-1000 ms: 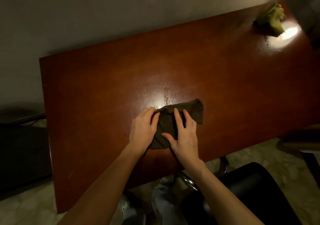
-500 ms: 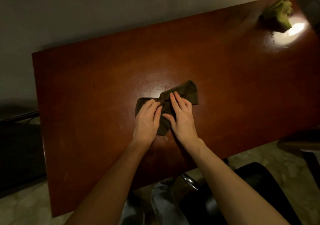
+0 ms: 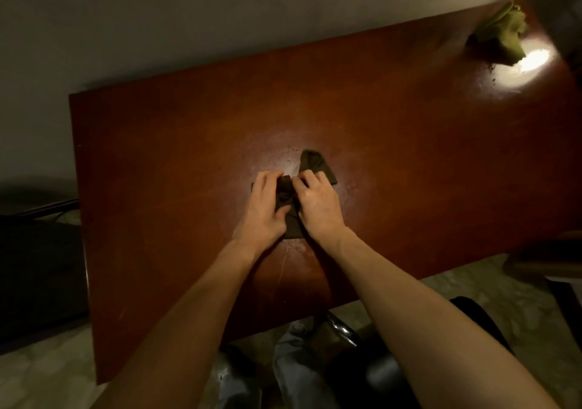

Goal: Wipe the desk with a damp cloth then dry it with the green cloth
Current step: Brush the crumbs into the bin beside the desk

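The left hand (image 3: 264,212) and right hand (image 3: 318,204) sit side by side on the dark cloth (image 3: 316,166), fingers curled and gathering its bunched folds between them, both gripping it against the desk (image 3: 157,163) near its middle. One end of the cloth sticks out beyond the right hand's fingertips, another end shows between the wrists, and small wet beads glint on the wood just past the hands. The green cloth (image 3: 500,35) lies crumpled at the far right corner of the desk, well apart from the hands, beside a bright glare spot (image 3: 532,60).
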{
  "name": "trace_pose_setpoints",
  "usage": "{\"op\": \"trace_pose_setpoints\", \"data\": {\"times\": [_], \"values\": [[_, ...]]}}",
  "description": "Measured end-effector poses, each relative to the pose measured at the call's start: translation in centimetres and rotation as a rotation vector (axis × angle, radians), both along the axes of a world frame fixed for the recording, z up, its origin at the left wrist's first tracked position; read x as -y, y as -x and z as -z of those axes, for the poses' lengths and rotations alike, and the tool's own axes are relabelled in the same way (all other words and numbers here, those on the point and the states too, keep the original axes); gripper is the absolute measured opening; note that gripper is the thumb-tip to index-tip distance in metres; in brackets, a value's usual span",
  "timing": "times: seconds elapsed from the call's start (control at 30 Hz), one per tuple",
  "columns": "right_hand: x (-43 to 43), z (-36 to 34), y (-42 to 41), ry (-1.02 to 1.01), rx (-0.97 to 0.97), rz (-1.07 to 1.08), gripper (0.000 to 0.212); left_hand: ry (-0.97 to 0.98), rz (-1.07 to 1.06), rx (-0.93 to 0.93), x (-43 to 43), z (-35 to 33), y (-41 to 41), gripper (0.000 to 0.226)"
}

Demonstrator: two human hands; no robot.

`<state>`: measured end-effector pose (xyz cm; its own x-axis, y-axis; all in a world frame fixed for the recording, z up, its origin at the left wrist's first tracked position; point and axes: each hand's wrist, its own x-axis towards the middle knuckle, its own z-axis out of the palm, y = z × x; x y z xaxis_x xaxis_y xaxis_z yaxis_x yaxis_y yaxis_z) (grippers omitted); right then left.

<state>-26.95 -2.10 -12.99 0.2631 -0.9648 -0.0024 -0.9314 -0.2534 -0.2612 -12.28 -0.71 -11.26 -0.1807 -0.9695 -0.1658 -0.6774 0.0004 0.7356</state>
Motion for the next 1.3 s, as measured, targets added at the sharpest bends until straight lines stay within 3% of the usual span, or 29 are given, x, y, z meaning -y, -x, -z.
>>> {"op": "trace_pose_setpoints", "data": {"times": [0.1, 0.23, 0.3, 0.4, 0.53, 0.63, 0.73, 0.87, 1.0, 1.13, 1.2, 1.3], "values": [[-0.4, -0.9, -1.6, -0.1, -0.136, -0.014, 0.038, -0.073, 0.042, 0.09, -0.3, -0.4, -0.9, 0.067], [-2.6, -1.0, -4.3, -0.13, -0.155, 0.005, 0.04, -0.057, -0.043, 0.32, -2.3, -1.0, -0.9, 0.048], [-3.9, -0.9, -5.7, -0.155, -0.1, 0.011, 0.036, -0.024, -0.159, 0.276, -4.3, -0.6, -1.3, 0.044], [-4.5, -1.1, -7.4, -0.3, 0.262, 0.23, 0.027, -0.015, -0.378, -0.056, -6.4, -0.6, -2.3, 0.042], [-4.1, -1.8, -10.3, -0.566, 0.815, 0.507, 0.011, -0.359, -0.657, -0.395, -5.9, -0.6, -4.0, 0.042], [-3.8, -2.4, -12.0, -0.731, 1.198, 0.707, 0.012, -0.448, -0.806, -0.649, -5.4, -0.2, -4.9, 0.035], [-3.8, -2.6, -11.6, -0.906, 1.557, 0.836, 0.015, -0.457, -0.763, -0.702, -5.0, -1.3, -5.2, 0.031], [-3.8, -2.3, -10.6, -1.013, 1.816, 0.865, 0.03, -0.413, -0.611, -0.506, -4.6, -2.1, -4.9, 0.036], [-3.0, -2.9, -9.7, -1.028, 1.828, 0.802, 0.044, -0.354, -0.53, -0.438, -3.0, -3.6, -4.7, 0.024], [-1.0, -4.9, -11.1, -0.994, 1.672, 0.675, 0.031, -0.349, -0.612, -0.447, -1.0, -4.9, -6.9, 0.027], [-0.7, -6.2, -12.8, -0.959, 1.439, 0.536, 0.032, -0.337, -0.714, -0.443, -0.8, -5.4, -8.7, 0.025], [-1.3, -7.4, -16.0, -0.689, 0.948, 0.248, 0.025, -0.332, -0.838, -0.393, -1.8, -5.7, -11.7, 0.028]]}}
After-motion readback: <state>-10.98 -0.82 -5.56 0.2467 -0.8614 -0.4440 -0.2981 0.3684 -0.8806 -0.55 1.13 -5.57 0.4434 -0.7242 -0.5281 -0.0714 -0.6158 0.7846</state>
